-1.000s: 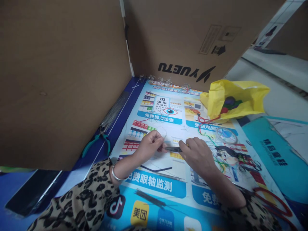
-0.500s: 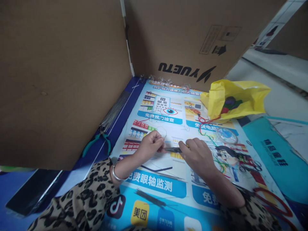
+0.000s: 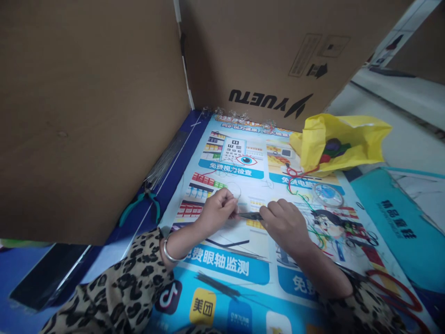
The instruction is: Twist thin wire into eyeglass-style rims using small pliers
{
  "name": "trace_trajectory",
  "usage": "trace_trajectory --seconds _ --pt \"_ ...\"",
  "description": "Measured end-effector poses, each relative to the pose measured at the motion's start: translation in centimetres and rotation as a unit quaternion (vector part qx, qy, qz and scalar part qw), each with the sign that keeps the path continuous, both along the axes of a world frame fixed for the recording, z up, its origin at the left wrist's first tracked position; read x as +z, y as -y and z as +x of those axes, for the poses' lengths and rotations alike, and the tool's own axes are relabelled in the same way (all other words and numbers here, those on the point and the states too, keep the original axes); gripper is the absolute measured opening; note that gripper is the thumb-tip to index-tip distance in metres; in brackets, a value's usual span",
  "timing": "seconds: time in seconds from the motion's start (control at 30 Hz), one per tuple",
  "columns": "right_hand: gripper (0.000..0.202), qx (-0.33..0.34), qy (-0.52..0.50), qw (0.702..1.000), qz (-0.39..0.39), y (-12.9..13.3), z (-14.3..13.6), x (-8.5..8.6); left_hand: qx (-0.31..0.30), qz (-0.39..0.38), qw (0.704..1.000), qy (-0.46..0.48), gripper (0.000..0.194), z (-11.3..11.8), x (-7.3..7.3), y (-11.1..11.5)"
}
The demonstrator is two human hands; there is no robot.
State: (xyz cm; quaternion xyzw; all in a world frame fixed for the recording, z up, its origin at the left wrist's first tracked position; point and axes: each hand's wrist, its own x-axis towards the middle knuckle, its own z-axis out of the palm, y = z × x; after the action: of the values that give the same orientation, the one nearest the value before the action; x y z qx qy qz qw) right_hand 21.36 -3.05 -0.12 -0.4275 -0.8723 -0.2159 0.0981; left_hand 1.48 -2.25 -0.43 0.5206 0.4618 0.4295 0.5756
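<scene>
Between the thumb and fingers of my left hand (image 3: 219, 209) a thin wire (image 3: 239, 188) is pinched, its upper part curving in a loop above the fingertips. My right hand (image 3: 284, 225) is wrapped round a pair of dark pliers (image 3: 251, 215); most of the handles are hidden in the palm. The narrow jaws point left and meet the wire close below my left fingertips. Whether the jaws are fully closed is too small to tell. Under both hands lies a printed poster (image 3: 259, 278). Closer to me on it is a bundle of short dark wires (image 3: 217, 285).
Cardboard walls (image 3: 264, 55) stand behind and left. Teal-handled pliers (image 3: 141, 206) and a bundle of long wires (image 3: 167, 157) lie left. On the right are a yellow bag (image 3: 361, 148), coloured cords, a clear tape roll (image 3: 327, 195), red rings (image 3: 396, 290) and a teal box (image 3: 399, 227).
Both hands stay almost in place. My right hand and the dark pliers have shifted very slightly; the left hand still pinches the wire.
</scene>
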Motion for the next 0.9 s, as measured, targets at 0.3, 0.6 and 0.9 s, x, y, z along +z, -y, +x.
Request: trace_trajectory --seconds 0.3,0.6,0.9 --pt "0.015 -0.007 -0.004 1.000 0.002 0.16 -0.32 -0.23 0.006 0.061 0.996 -0.067 0.017 -0.27 -0.08 0.16" --pt "0.010 -0.012 -0.011 0.999 -0.048 0.07 -0.60 -0.69 0.012 0.084 0.992 -0.088 0.012 -0.54 0.20 0.31" --pt "0.013 -0.084 0.007 0.981 -0.175 0.25 -0.75 0.10 -0.024 0.147 0.980 -0.131 0.012 -0.98 0.47 -0.04"
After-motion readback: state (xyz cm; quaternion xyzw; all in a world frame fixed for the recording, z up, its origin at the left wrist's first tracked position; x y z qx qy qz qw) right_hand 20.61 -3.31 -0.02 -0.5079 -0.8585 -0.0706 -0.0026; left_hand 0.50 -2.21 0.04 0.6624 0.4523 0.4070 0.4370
